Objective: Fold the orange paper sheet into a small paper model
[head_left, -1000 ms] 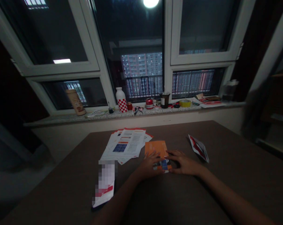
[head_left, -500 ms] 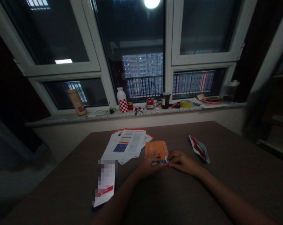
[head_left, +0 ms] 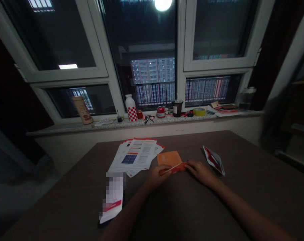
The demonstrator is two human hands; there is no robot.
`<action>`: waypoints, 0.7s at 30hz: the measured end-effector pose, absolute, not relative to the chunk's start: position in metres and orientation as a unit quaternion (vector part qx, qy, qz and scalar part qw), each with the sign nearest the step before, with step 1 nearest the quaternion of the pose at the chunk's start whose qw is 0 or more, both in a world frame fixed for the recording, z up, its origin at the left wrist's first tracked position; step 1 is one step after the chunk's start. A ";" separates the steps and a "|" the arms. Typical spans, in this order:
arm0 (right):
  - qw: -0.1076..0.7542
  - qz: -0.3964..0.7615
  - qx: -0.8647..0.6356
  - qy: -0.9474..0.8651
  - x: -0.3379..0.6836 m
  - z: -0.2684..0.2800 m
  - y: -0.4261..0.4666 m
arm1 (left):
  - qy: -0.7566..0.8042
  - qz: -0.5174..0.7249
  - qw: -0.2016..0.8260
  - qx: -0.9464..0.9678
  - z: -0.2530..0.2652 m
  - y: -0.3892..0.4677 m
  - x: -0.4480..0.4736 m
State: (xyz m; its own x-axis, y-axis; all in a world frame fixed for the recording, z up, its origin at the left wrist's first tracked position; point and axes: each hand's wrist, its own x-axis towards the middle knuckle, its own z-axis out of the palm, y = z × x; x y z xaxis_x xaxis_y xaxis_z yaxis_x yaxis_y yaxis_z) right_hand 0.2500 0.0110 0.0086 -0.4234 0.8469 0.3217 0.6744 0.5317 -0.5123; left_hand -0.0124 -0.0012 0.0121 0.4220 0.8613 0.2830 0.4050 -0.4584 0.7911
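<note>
At the frame's center, the left hand (head_left: 155,176) and right hand (head_left: 199,170) are pinching an orange leaflet (head_left: 170,159), folding its near edge over the bench (head_left: 242,187).

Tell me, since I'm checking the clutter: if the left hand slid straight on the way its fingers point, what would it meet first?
The left hand points up and right, so it would probably meet the orange leaflet it already touches first; depth is unclear.

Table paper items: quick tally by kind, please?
Orange leaflet held by both hands: 1
Stack of printed sheets: 1
Red-and-white folded leaflet: 1
White slip with red stripe: 1
Total: 4
</note>
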 end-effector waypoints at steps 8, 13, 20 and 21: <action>0.304 0.153 -0.481 -0.808 0.253 0.000 0.016 | 0.439 0.399 0.292 0.750 -0.002 0.004 -0.009; 0.317 0.142 -0.500 -0.793 0.249 -0.001 0.015 | 0.411 0.350 0.220 0.812 0.003 0.003 -0.010; 0.307 0.096 -0.483 -0.814 0.243 -0.004 0.016 | 0.453 0.222 0.156 0.849 0.004 0.001 -0.006; 0.307 0.092 -0.474 -0.820 0.244 -0.004 0.016 | 0.461 0.208 0.154 0.849 0.004 0.000 -0.005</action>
State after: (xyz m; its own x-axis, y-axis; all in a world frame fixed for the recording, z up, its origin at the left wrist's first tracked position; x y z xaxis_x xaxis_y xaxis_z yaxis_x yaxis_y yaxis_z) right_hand 0.2438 0.0158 -0.0042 -0.3627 0.8336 0.4167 0.7208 0.5343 -0.4416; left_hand -0.0048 -0.0004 0.0041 0.4886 0.8467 0.2105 0.7187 -0.5274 0.4531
